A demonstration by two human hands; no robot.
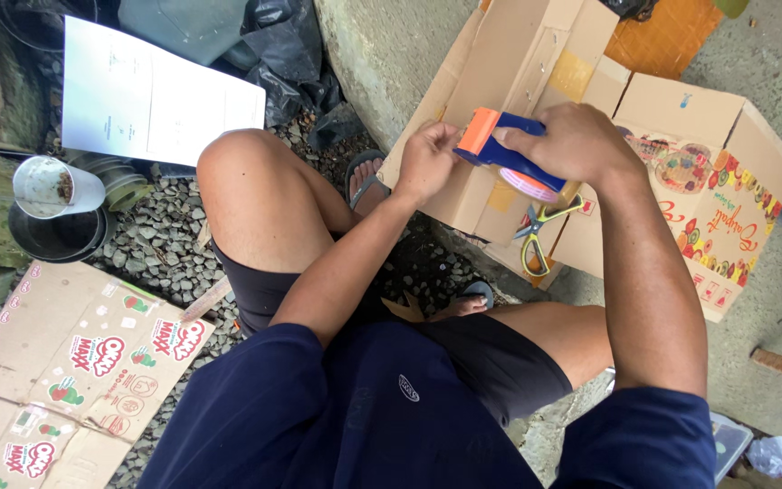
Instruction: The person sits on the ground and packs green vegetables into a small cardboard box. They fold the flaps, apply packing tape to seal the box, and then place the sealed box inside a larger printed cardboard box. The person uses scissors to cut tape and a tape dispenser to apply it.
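nearby, scissors (pixel 536 237) on cardboard box (pixel 509 63)

Outdoor yard or back area of a home: gravel ground (pixel 151 240), concrete slab (pixel 771 299), flattened cardboard boxes (pixel 65 362) at 8 o'clock, black plastic sheeting (pixel 296 63) at 12.

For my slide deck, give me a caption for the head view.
Seated person's right hand grips blue-orange tape dispenser, left hand at its front, above cardboard box.
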